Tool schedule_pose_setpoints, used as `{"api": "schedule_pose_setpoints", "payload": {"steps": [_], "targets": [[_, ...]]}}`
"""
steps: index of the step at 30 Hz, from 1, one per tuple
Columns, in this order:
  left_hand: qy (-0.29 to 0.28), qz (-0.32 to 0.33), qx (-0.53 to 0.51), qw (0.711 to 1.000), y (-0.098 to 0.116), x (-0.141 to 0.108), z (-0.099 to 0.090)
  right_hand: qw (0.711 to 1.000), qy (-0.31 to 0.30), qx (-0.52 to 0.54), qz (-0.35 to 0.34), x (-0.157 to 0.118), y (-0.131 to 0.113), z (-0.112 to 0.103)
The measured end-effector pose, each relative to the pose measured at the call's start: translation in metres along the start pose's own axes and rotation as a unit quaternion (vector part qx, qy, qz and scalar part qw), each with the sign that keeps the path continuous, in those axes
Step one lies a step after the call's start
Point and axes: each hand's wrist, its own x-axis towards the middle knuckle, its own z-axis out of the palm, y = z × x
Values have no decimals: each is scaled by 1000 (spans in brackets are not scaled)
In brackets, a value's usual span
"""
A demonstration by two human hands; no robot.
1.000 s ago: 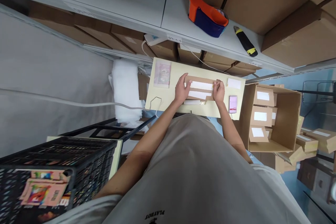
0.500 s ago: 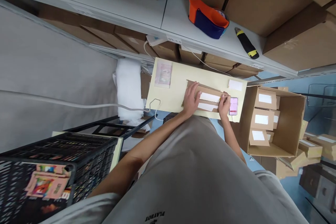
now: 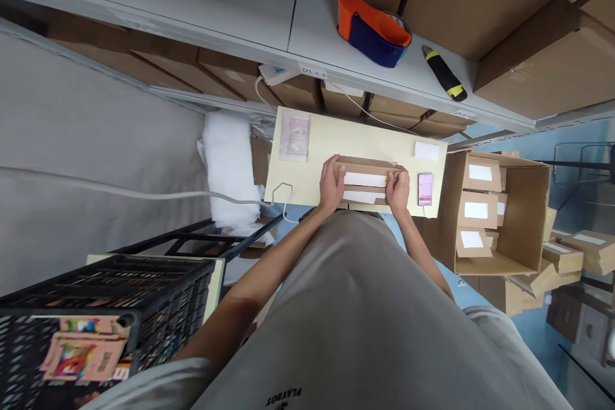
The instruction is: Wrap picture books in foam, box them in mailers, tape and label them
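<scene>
In the head view a small brown cardboard box [image 3: 364,168] with white paper strips across its near side sits on the cream tabletop [image 3: 355,134]. My left hand [image 3: 331,184] wraps round the box's left end, thumb on the near side. Gripping the right end is my right hand [image 3: 398,188], its fingers curled over the edge. A lit phone [image 3: 425,189] with a cable lies just right of that hand. Behind the phone is a white label stack or paper [image 3: 426,151]. Clear plastic packets [image 3: 295,136] lie at the tabletop's left end.
A large open carton [image 3: 521,262] holding several labelled boxes stands right of the table. An orange-and-blue holder [image 3: 377,35] and a black-yellow utility knife [image 3: 444,73] rest on the shelf [image 3: 317,32] above. A black crate [image 3: 173,307] stands lower left, near white wrapping material [image 3: 230,170].
The box has slid left and turned more level between my hands. My left hand has shifted from its top to its left end, and my right hand has come left with it.
</scene>
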Motion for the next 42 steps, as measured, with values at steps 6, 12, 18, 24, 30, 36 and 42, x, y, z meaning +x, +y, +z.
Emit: {"api": "schedule_pose_setpoints", "payload": {"steps": [6,12,18,24,30,36,42], "targets": [[0,4,0,1000,-18,5,-9,999,9,-34,-11,9,-5,23],[5,-4,-4,1000,-26,-14,-12,999,3,-42,-2,-31,0,20],[-17,-32,17,999,-48,-21,-8,998,-10,-54,39,-51,12,33],[-67,-30,50,996,-64,25,7,992,-60,-86,64,7,23,45],[-78,-10,62,995,-65,53,12,993,-49,-87,64,38,27,52],[-85,-7,70,994,-65,54,12,997,-33,-49,39,34,29,52],[-83,-18,79,993,-62,54,11,997,-48,-55,25,37,29,53]]}}
